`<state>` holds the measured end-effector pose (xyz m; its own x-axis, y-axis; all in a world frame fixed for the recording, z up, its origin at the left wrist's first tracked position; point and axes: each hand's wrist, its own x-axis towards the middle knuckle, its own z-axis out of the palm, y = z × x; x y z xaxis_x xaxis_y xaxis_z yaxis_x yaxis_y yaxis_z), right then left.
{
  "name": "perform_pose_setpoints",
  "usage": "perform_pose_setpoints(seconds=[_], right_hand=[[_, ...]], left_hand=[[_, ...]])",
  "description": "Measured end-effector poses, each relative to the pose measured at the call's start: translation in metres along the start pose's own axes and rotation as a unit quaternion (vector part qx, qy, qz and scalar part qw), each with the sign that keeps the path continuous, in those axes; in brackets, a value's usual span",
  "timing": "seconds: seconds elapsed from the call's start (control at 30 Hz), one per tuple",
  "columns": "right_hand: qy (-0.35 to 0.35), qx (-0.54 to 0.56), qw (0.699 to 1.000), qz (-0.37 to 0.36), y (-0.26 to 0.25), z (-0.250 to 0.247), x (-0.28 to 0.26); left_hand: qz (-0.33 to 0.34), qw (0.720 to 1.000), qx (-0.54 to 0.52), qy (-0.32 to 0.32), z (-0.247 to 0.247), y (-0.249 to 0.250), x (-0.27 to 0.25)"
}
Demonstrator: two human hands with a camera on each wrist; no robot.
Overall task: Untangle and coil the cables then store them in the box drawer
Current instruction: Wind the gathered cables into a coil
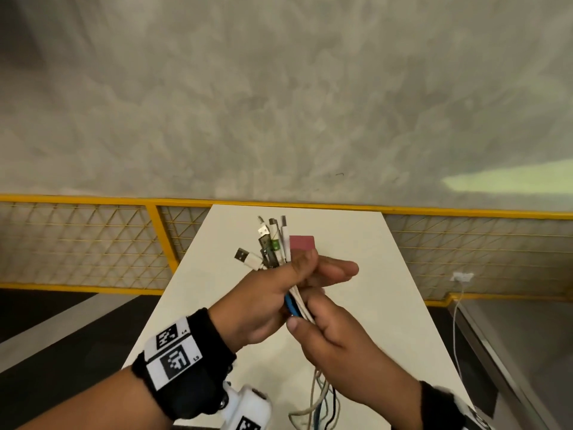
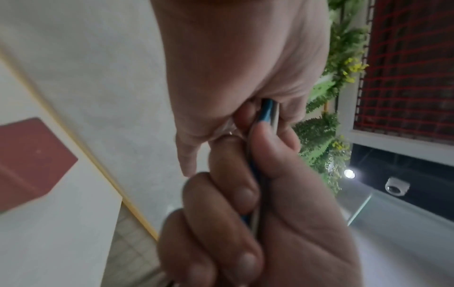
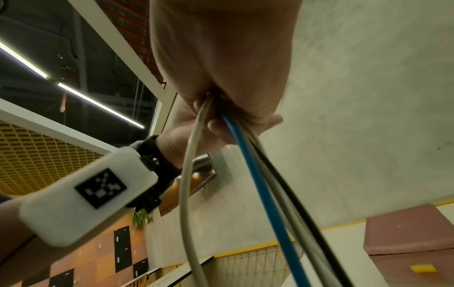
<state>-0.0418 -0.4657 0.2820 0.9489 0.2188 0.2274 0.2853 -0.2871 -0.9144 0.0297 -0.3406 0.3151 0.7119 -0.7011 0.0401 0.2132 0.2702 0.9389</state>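
Hands (image 1: pixel 297 293) grip smooth round cables (image 1: pixel 273 243).

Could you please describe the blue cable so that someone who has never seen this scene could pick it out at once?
Start at the long white table; above it the left hand and right hand grip a bundle of thin cables, plugs fanning upward. The blue cable shows in the gap between the two hands. Its neighbours there are white, so it is the only bright blue strand.
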Motion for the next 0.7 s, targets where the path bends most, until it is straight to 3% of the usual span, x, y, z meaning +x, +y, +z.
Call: perform_pose_setpoints(seconds=[0.13, 0.23, 0.37, 0.53, 0.63, 0.7], right_hand=[[-0.027, 0.093, 0.992, 0.078, 0.011, 0.005, -0.003], [-0.078, 0.101, 0.982, 0.142, 0.032, 0.009, -0.007], [-0.135, 0.103, 0.965, 0.201, 0.055, 0.008, -0.004], [-0.151, -0.020, 0.966, 0.209, 0.068, -0.012, 0.015], [-0.174, -0.106, 0.957, 0.208, 0.067, -0.031, 0.028], [-0.179, -0.166, 0.949, 0.199, 0.060, -0.038, 0.038]], left_hand=[[0.031, 0.996, -0.075, 0.019, 0.000, 0.000, 0.005], [0.063, 0.985, -0.151, 0.046, -0.001, 0.016, 0.007], [0.050, 0.976, -0.213, 0.017, -0.004, 0.023, 0.003], [-0.103, 0.968, -0.179, -0.141, -0.014, 0.000, -0.016], [-0.226, 0.954, -0.086, -0.175, -0.023, -0.021, -0.026], [-0.309, 0.939, 0.019, -0.153, -0.031, -0.033, -0.027]])
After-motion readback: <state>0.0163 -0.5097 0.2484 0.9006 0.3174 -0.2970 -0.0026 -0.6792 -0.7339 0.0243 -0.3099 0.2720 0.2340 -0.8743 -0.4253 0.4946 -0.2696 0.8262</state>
